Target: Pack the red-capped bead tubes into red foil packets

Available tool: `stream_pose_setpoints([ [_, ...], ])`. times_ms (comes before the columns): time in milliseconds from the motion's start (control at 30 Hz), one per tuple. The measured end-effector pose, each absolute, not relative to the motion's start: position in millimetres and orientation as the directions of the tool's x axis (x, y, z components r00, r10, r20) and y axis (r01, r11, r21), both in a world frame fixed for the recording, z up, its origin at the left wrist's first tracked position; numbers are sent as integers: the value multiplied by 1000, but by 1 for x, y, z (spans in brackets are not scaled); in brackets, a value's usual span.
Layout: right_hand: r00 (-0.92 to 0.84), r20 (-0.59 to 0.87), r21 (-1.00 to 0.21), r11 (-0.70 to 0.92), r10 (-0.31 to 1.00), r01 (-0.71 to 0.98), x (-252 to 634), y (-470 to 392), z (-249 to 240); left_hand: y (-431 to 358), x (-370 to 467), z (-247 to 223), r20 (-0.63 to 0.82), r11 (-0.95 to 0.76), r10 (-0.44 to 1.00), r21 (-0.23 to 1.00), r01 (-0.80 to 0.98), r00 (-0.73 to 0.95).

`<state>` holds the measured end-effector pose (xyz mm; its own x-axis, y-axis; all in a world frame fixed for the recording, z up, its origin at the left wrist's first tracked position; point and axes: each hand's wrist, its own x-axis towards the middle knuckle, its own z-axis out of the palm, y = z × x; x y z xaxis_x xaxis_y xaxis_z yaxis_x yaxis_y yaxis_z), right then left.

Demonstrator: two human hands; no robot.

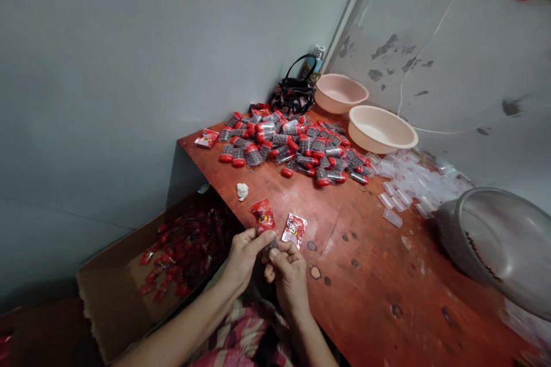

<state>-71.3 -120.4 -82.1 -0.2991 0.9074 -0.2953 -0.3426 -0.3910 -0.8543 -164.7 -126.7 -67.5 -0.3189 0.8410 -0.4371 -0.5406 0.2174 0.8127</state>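
Near the table's front edge, my left hand [246, 255] is closed on a small red printed packet [263, 213], pinching its lower part. My right hand [290, 272] grips a small clear container of dark beads [270, 248] just below the packet. The container meets the packet's lower end; whether it is partly inside, I cannot tell. Flat on the table beside my right fingers lies another red printed packet [294, 230]. Farther back is a heap of red-capped clear containers [282, 140] with dark contents.
Below the table at left, a cardboard box [116, 292] holds many red packets. Clear empty tubes [398, 192] lie at right beside a large grey basin [469, 223]. Two pale basins [379, 140] and a black handbag [293, 94] stand behind. Crumpled white tissue [242, 191] lies nearer.
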Motion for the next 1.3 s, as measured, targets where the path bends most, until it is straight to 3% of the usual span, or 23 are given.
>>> stream_pose_setpoints([
  [133,-318,-265,-937,-321,910,-137,-64,-120,-76,-129,-171,-64,-402,206,855,843,-497,-328],
  [267,-308,-70,-986,-19,949,163,-44,-94,-52,-132,-184,-58,-246,238,899,969,-68,-363],
  [367,-322,143,-958,212,936,191,-37,-68,-23,-135,-185,-53,-122,191,960,943,273,-253],
  [500,-595,56,-950,225,802,215,-45,-47,-6,-138,-174,-52,7,85,980,888,451,-200],
  [567,-534,47,-969,168,844,180,-50,-43,-11,-142,-167,-57,9,77,984,883,463,-180],
  [700,-91,121,-992,123,988,16,-52,-38,-27,-151,-162,-71,-95,142,987,895,422,-131],
  [767,-106,115,-992,120,988,48,-50,-40,-29,-151,-165,-73,-105,167,980,894,416,-168],
  [933,-494,-1,-977,103,870,184,-49,-49,-28,-139,-176,-59,-54,134,979,896,424,-195],
  [1000,-537,-14,-980,94,843,173,-54,-51,-32,-137,-175,-54,-57,138,977,904,405,-206],
  [1167,-277,-32,-999,-25,960,27,-72,-55,-48,-140,-168,-56,-99,188,954,933,308,-282],
  [1300,-64,16,-1000,15,998,-13,-68,-67,-44,-134,-169,-63,-266,235,910,963,-132,-318],
])
